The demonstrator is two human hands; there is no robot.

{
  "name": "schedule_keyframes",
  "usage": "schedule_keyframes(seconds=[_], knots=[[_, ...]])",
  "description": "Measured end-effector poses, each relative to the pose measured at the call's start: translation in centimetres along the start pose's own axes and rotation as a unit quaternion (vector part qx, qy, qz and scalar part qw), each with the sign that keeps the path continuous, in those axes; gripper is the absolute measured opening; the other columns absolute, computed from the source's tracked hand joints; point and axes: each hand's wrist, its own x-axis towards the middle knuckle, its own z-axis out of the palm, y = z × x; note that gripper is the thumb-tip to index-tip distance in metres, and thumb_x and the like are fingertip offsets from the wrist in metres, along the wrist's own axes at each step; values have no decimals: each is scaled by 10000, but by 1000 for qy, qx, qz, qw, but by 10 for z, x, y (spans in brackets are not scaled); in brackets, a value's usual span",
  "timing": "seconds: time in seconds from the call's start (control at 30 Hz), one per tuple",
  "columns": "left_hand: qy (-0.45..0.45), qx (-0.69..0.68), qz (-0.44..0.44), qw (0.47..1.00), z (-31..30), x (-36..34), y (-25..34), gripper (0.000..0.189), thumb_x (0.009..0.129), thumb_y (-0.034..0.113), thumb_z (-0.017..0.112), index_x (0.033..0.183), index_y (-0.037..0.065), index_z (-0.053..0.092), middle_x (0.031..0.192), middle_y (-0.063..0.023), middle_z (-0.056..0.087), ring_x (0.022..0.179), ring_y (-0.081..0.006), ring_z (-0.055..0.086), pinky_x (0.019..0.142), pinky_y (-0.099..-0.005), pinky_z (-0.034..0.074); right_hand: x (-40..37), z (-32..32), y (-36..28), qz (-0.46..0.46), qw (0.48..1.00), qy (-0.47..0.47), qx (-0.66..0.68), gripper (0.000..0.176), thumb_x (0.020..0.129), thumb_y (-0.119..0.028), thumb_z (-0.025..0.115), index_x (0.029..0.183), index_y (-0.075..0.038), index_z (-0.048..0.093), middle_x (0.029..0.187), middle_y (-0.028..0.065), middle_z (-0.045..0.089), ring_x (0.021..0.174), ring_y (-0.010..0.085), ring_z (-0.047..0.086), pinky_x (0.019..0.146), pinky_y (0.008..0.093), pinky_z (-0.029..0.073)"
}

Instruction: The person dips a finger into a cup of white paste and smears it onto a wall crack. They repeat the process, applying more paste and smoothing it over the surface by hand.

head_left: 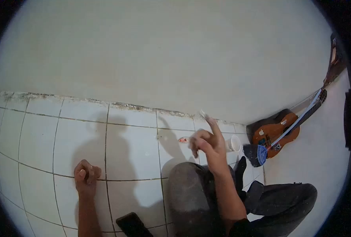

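My left hand [87, 174] is at the left, low over the white floor tiles [132, 150], its fingers curled in and nothing visible in them. My right hand [211, 146] is raised above my knee [187, 185]. Its index finger points up toward the wall while the other fingers bend loosely. A small, pale, translucent bit [203, 113] shows at that fingertip; I cannot make out what it is. Just left of the right hand, a small red and white piece [183, 140] lies on the tiles. Partly behind this hand is a white plastic cup [234, 143].
A black phone [132, 224] lies on the floor at the bottom. An acoustic guitar [276, 134] with a light blue strap leans in the right corner, a dark blue cloth item [256, 154] before it. The pale wall [163, 59] rises beyond the tiles.
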Motion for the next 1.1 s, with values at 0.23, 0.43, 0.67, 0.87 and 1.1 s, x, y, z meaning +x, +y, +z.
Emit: schedule_keyframes(seconds=[0.23,0.43,0.67,0.87,1.1], knots=[[-146,521,170,824,12,-9,-1,213,749,175,675,697,61,503,527,-11,419,450,-104,395,457,-284,335,47,62,6,-30,998,-36,42,675,932,-51,564,1507,-33,211,781,76,593,574,110,519,490,237,437],[-130,379,28,916,6,-7,11,167,749,90,620,645,40,500,494,-19,449,418,-89,391,424,-263,313,73,63,23,-80,996,-38,-25,783,886,-108,614,1535,-70,177,733,59,601,564,114,546,490,240,448],[-115,431,30,895,13,-8,14,225,783,78,579,600,29,458,472,-16,418,423,-77,358,425,-254,300,122,48,-6,-293,683,37,-668,898,750,-162,647,1543,-241,232,717,41,621,491,199,580,424,332,466],[-123,395,18,910,9,-7,15,301,800,68,563,558,18,391,475,-33,323,433,-84,294,423,-282,236,144,41,-27,-323,615,30,-719,885,763,-226,706,1516,-379,267,694,3,592,483,174,567,394,313,429],[-112,403,17,908,10,-8,14,318,808,107,594,568,26,401,477,-17,348,424,-106,312,422,-289,255,153,43,-32,-304,568,9,-765,932,763,-287,749,1526,-388,224,719,-6,612,527,168,609,402,314,443]])
